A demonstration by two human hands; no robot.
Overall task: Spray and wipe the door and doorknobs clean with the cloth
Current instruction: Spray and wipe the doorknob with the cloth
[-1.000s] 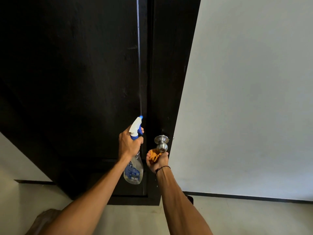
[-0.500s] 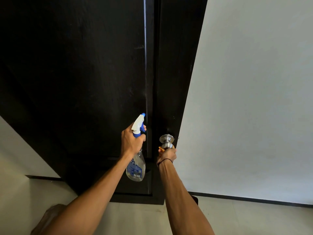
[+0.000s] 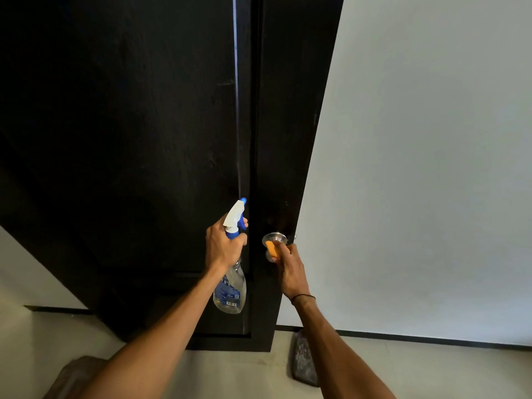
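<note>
A tall black door (image 3: 138, 139) fills the left and middle of the head view. Its silver round doorknob (image 3: 273, 238) sticks out near the door's right edge. My right hand (image 3: 289, 269) is closed around an orange cloth (image 3: 271, 249) and presses it against the knob from below, so the cloth covers the knob's lower part. My left hand (image 3: 221, 246) grips the neck of a clear spray bottle (image 3: 230, 289) with a white and blue trigger head, held upright just left of the knob, nozzle toward the door.
A pale wall (image 3: 417, 168) with a dark skirting strip runs to the right of the door. A grey stone-like block (image 3: 302, 361) lies on the light floor by the door's bottom corner. A brownish shape (image 3: 74, 375) shows at the lower left.
My right hand has risen from below the knob and turned onto it with the cloth. The view has shifted, so the door appears farther right. The spray bottle stays in place.
</note>
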